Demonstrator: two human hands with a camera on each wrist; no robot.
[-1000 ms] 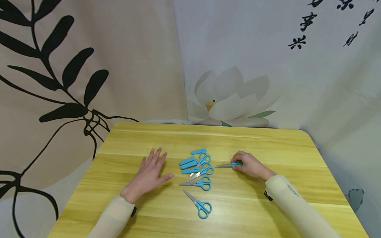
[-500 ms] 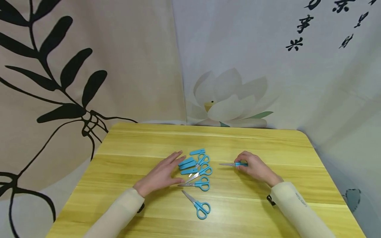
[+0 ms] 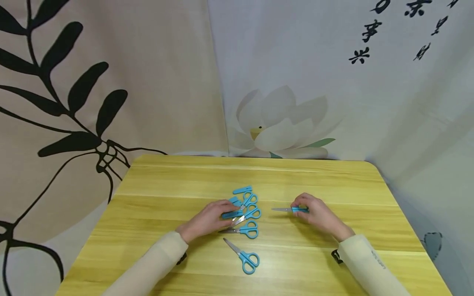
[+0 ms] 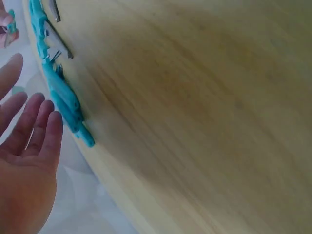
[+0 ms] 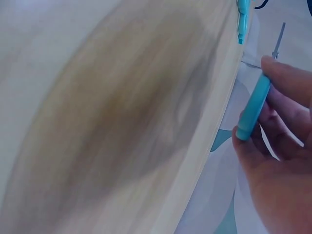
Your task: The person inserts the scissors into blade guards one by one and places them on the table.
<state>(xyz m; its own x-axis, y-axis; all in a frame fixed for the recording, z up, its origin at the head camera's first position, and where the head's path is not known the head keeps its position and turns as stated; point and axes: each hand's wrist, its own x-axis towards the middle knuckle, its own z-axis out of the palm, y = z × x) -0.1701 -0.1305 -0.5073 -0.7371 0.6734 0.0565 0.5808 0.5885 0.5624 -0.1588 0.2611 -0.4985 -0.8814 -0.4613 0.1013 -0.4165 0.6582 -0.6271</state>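
Observation:
My right hand (image 3: 314, 211) pinches a pair of scissors (image 5: 253, 109) by its blue handle, the blades pointing left in the head view. My left hand (image 3: 209, 220) reaches over the blue blade covers (image 3: 231, 215), fingers extended and partly hiding them. The fingers (image 4: 51, 131) look fairly straight in the left wrist view, with the row of blue pieces (image 4: 63, 92) just past their tips. Scissors with blue handles (image 3: 253, 211) lie beside the covers, another pair (image 3: 251, 230) just nearer, its blade tip by my left thumb.
One more pair of scissors (image 3: 247, 261) lies alone closer to me on the wooden table (image 3: 166, 185). A single blue cover (image 3: 242, 190) sits at the far end of the row. Behind the table hangs a printed curtain (image 3: 177, 82).
My left hand has moved right from the bare tabletop to over the blade covers. My right hand still holds the scissors, shifted slightly right.

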